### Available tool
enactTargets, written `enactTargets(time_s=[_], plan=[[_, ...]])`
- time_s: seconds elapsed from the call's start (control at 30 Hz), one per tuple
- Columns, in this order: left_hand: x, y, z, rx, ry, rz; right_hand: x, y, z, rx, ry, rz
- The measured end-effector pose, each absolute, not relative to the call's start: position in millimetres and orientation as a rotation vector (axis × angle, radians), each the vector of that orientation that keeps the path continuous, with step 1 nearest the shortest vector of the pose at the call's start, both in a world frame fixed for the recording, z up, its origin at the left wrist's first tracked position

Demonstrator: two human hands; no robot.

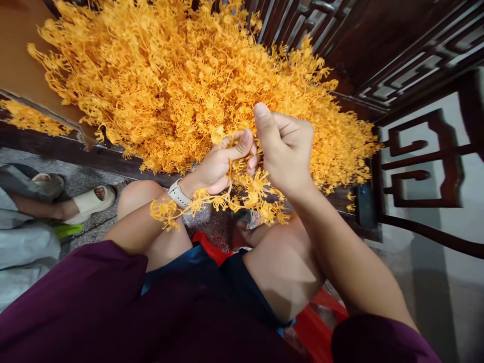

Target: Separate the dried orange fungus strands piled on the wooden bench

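A large heap of orange plastic flower-like pieces (pixel 181 75) with thin curly stems lies tangled in front of me. My left hand (pixel 217 164), wearing a pale wristband, is closed at the heap's near edge. Its fingers grip a bunch of orange plastic flower stems (pixel 257 189), which hangs below the hand and trails left across the wrist. Just to its right, my right hand (pixel 285 146) is curled into a fist with the thumb pressed on the bent index finger. Whatever the right fingers may pinch is hidden.
Dark carved wooden lattice (pixel 321 20) stands behind the heap, and a carved chair frame (pixel 423 156) is at right. A cardboard piece (pixel 30 55) sits at left. Another person's sandalled foot (pixel 94 201) rests on the speckled floor. Something red (pixel 313 327) is beneath me.
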State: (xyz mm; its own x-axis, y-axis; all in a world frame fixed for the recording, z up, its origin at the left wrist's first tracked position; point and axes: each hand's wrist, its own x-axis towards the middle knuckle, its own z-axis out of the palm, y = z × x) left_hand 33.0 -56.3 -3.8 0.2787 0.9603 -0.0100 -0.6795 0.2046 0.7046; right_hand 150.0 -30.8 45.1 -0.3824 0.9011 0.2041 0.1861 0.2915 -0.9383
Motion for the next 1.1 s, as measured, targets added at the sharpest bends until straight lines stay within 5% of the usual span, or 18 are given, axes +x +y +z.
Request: enactTargets(time_s=[1.1], plan=[[20.0, -52.1, -0.2, 0.709, 0.106, 1.270, 163.6, -28.4, 61.2, -0.725, -1.295, 1.920]])
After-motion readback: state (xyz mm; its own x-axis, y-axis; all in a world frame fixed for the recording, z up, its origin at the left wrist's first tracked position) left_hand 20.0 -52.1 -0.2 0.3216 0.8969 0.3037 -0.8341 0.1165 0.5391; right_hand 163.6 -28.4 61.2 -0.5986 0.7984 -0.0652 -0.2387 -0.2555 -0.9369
